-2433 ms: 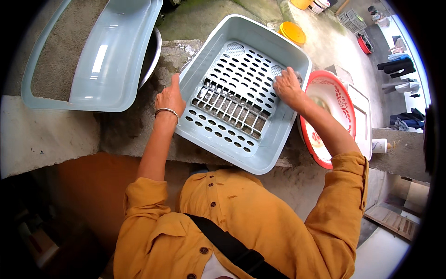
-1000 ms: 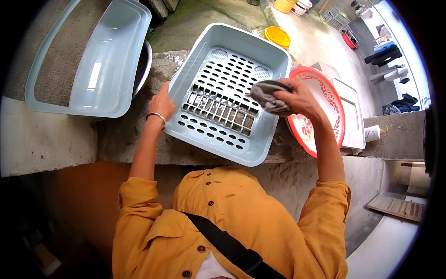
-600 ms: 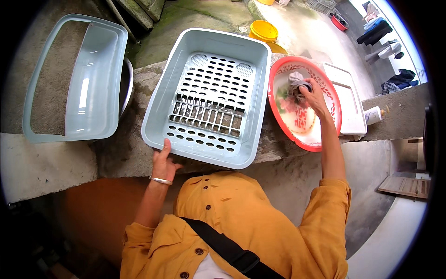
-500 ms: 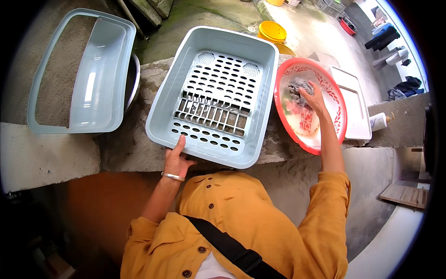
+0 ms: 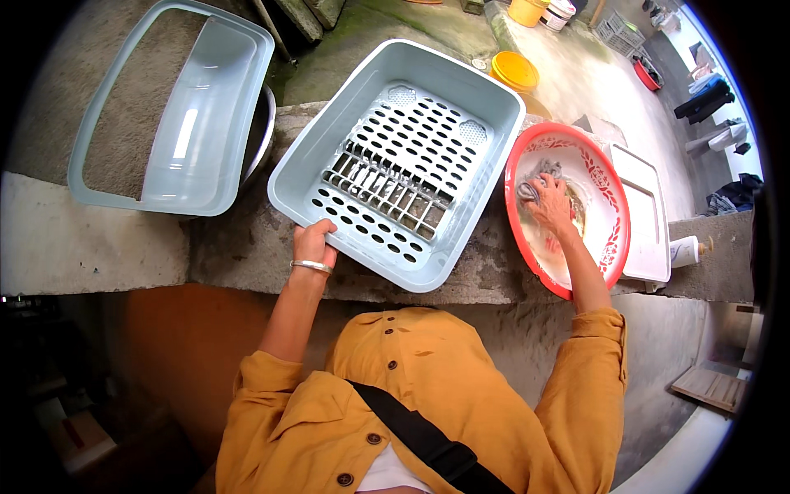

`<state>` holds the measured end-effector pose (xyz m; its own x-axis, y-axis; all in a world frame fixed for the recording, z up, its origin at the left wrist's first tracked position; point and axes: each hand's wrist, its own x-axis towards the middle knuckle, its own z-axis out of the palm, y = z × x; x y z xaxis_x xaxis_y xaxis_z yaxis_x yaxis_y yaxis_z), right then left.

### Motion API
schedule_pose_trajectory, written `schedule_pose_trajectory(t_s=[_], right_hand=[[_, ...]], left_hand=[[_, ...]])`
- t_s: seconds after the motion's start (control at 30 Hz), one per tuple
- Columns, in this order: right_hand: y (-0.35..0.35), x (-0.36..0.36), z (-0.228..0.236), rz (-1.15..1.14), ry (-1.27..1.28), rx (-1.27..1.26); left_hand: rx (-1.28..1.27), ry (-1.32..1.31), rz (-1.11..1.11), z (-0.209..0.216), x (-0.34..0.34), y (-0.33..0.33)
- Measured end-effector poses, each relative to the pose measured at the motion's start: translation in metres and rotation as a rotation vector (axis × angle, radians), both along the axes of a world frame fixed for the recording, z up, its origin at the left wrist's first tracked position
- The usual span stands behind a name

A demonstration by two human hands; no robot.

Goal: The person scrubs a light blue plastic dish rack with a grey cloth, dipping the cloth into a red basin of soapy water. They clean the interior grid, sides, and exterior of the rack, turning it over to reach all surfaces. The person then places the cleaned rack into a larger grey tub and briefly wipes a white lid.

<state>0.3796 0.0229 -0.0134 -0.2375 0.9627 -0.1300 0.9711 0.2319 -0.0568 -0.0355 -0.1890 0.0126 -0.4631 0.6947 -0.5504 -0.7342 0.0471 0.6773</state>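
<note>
- Head view, left hand: the left hand (image 5: 314, 244) is clamped on the near-left rim of a pale blue dish rack (image 5: 300, 156), which sits on a concrete ledge (image 5: 485, 280).
- Head view, right hand: well apart from the left, the right hand (image 5: 550, 206) lies over a bunched grey cloth (image 5: 527, 193) inside a red-rimmed basin (image 5: 607, 226), just right of the rack; how tightly its fingers close, I cannot tell.
- Head view, around: a pale blue cover (image 5: 193, 148) lies left, a white tray (image 5: 650, 265) right.

Grey crate (image 5: 619, 34) (red tub (image 5: 645, 79) nearby), white bottle (image 5: 685, 252)
</note>
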Motion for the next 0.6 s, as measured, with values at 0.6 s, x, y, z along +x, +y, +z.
schedule_pose_trajectory(t_s=[0.6], right_hand=[[0.045,-0.266,0.038,0.131,0.887,-0.325]], left_hand=[[-0.695,1.806,-0.709,0.021,-0.078,0.068]])
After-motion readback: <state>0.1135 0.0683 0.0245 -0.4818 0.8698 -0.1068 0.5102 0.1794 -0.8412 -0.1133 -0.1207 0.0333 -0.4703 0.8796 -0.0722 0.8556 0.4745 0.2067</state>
